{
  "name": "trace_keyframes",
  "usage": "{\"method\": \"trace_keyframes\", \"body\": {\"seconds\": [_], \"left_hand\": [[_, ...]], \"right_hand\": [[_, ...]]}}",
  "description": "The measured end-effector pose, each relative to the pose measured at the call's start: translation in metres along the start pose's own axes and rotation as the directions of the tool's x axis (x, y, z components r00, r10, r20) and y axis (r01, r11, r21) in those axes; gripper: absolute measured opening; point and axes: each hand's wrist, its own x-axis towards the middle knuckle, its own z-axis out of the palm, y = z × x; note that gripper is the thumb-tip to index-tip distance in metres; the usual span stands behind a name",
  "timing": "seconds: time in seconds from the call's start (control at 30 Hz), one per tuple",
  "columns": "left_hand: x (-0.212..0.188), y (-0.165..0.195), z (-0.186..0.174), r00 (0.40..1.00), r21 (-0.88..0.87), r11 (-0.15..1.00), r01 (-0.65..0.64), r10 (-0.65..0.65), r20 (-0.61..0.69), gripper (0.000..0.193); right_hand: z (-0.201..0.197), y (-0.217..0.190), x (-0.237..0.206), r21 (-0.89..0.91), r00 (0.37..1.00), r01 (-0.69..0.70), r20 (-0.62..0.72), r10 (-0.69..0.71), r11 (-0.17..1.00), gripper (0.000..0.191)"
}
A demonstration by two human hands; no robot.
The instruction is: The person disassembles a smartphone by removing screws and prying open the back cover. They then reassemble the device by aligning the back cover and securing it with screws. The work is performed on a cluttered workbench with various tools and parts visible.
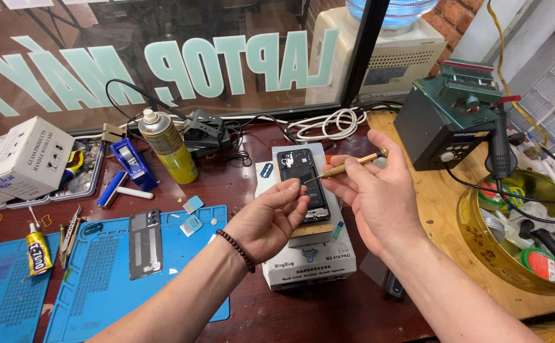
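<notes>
An opened black phone lies face down, its insides showing, on a white heating-plate box. My right hand holds a slim brass-coloured screwdriver, its tip pointing left over the phone's middle. My left hand, with a bead bracelet on the wrist, hovers at the phone's left edge with thumb and forefinger pinched together close to the screwdriver tip; whatever is between them is too small to see. The phone's grey back cover lies on a blue work mat.
A yellow spray can and a blue tape dispenser stand behind the mat. A glue tube lies at the left. A white box, coiled cables, a soldering station and a gold bowl of tools surround the bench.
</notes>
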Motion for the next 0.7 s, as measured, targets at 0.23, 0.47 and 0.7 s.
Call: {"method": "trace_keyframes", "body": {"seconds": [0.23,0.47,0.7], "left_hand": [[-0.003,0.000,0.008,1.000,-0.031,0.999,0.011,-0.010,0.023,0.015],[-0.008,-0.002,0.012,0.999,0.010,1.000,0.004,-0.004,-0.035,0.015],[-0.009,-0.004,0.013,0.992,0.152,0.988,-0.031,0.049,-0.119,0.014]], "right_hand": [[0.002,-0.001,-0.002,-0.016,0.999,0.031,0.031,-0.030,0.999,0.059],[0.006,-0.002,-0.007,-0.127,1.000,0.029,-0.001,-0.029,0.991,0.059],[0.005,-0.005,-0.007,-0.278,0.981,0.135,0.172,-0.089,0.951,0.053]]}}
